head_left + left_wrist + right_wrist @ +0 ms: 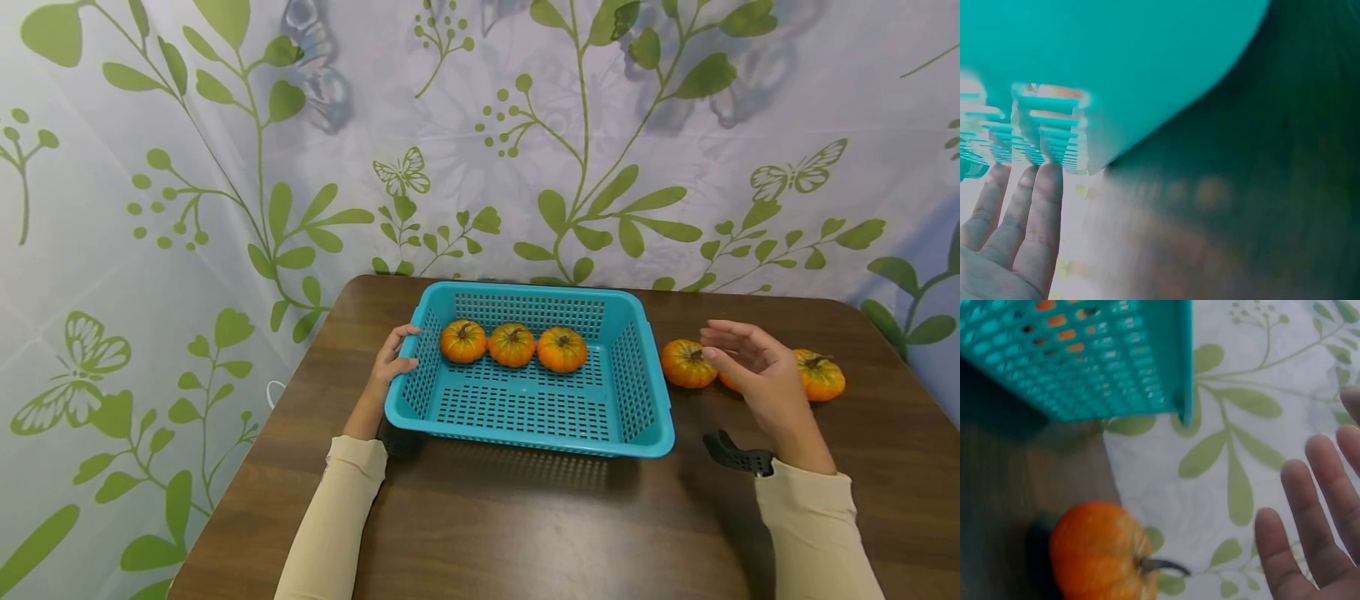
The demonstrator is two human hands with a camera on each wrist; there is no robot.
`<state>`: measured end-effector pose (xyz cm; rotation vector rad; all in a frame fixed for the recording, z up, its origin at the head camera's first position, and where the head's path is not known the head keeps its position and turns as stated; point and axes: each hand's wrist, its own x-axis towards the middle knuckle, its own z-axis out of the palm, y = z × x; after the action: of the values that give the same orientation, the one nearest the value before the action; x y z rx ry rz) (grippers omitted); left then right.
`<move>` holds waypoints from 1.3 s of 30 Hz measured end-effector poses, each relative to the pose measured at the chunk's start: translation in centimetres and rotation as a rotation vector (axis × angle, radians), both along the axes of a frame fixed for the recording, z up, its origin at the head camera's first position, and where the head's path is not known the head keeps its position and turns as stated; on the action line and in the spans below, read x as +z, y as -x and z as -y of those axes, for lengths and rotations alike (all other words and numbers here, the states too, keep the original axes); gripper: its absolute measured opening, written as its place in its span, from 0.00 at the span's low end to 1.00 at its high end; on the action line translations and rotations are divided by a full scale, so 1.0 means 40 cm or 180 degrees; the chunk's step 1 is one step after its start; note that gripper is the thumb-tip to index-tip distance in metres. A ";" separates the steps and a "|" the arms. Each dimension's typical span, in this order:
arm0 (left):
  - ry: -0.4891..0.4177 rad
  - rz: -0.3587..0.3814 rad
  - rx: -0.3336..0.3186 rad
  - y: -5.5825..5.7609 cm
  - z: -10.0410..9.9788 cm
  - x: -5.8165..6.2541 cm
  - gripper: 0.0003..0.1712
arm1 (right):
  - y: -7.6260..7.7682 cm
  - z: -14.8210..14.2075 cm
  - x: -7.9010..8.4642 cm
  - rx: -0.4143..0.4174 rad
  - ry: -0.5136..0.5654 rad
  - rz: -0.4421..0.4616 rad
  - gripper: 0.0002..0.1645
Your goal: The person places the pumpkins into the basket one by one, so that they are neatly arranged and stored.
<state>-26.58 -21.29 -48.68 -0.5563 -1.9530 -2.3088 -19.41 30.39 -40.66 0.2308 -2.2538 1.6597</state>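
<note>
A turquoise perforated plastic basket (517,417) stands on the table with three small orange pumpkins in a row inside, the left pumpkin (462,342), the middle pumpkin (512,345) and the right pumpkin (562,349). My left hand (392,357) holds its left side, thumb over the rim; in the left wrist view the fingers (1046,206) reach up to the slotted wall. To the right of the basket, my right hand (757,371) hovers with relaxed, spread fingers, holding nothing. Beside it sits a pumpkin (688,364); another pumpkin (730,382) is mostly hidden behind the hand.
A further pumpkin (821,375) rests right of my right hand. The brown wooden table (510,525) ends at the back against a hanging cloth (450,167) printed with leaves and butterflies. A black strap (738,456) hangs at my right wrist.
</note>
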 end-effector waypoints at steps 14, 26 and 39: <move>-0.0036 0.0067 -0.0018 -0.001 0.003 0.001 0.26 | 0.005 -0.047 -0.046 -0.1218 0.1176 -0.0691 0.21; 0.0050 0.0047 -0.0027 -0.001 0.002 -0.004 0.27 | 0.008 -0.107 -0.089 -0.2304 0.1738 -0.0898 0.18; -0.0013 0.0164 0.0003 0.001 0.002 -0.004 0.26 | -0.008 -0.176 -0.142 -0.2744 0.2127 -0.0424 0.26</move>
<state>-26.62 -21.37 -48.84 -0.5005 -1.9697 -2.3489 -19.09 37.43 -46.35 -0.6678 -1.2640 1.6654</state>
